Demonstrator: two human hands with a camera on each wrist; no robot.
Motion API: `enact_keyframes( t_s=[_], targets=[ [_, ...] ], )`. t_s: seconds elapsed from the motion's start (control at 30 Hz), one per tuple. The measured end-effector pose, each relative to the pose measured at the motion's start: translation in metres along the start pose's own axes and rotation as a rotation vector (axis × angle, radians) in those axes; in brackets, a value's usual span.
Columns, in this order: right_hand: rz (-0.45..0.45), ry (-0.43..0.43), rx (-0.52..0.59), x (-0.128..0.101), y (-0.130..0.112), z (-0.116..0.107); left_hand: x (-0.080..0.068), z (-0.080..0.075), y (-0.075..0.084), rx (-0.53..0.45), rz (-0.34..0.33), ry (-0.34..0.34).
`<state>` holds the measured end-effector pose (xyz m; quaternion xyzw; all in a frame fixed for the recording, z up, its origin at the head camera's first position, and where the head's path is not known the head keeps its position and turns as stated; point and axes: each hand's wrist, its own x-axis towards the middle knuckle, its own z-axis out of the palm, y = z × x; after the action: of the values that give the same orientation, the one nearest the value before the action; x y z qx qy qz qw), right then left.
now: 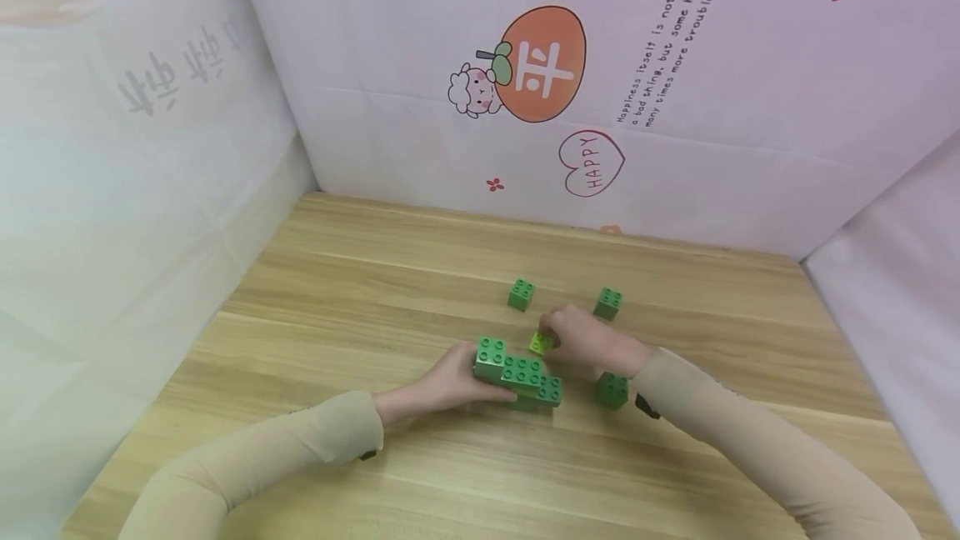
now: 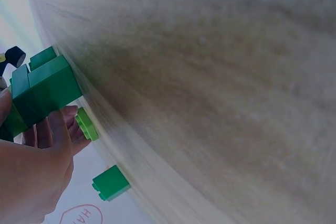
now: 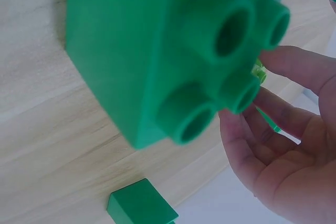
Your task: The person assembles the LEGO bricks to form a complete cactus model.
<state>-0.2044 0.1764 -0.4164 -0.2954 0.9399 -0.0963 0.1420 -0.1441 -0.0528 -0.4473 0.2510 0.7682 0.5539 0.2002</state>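
Observation:
My left hand (image 1: 459, 380) grips the left end of a stepped stack of green bricks (image 1: 519, 374) that rests on the wooden table (image 1: 360, 290). In the left wrist view the stack (image 2: 44, 92) sits just above my fingers (image 2: 55, 129). My right hand (image 1: 553, 335) reaches in from the right and pinches a small light-green brick (image 1: 540, 343) just behind the stack. The left wrist view shows the same brick (image 2: 86, 124) lying on the table. In the right wrist view my curled fingers (image 3: 273, 129) lie beyond a dark green brick (image 3: 168, 51) that fills the frame.
Three loose green bricks lie about: one (image 1: 521, 293) behind the stack, one (image 1: 608, 303) behind my right hand, one (image 1: 612, 390) under my right wrist. White printed panels (image 1: 525, 82) wall in the table at the back and sides.

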Motion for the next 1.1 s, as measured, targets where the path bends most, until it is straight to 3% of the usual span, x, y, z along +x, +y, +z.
enact_keyframes(
  t_s=[0.27, 0.53, 1.1],
  targets=[
    [-0.008, 0.004, 0.01, -0.002, 0.001, 0.0, 0.0, 0.0, -0.001, -0.007, 0.007, -0.002],
    [-0.037, 0.06, 0.097, -0.013, -0.002, -0.01, 0.0, 0.0, 0.0, 0.01, 0.0, 0.002],
    [-0.074, 0.148, 0.091, -0.036, -0.006, -0.021, 0.0, -0.001, 0.0, 0.017, 0.006, -0.001]
  ],
)
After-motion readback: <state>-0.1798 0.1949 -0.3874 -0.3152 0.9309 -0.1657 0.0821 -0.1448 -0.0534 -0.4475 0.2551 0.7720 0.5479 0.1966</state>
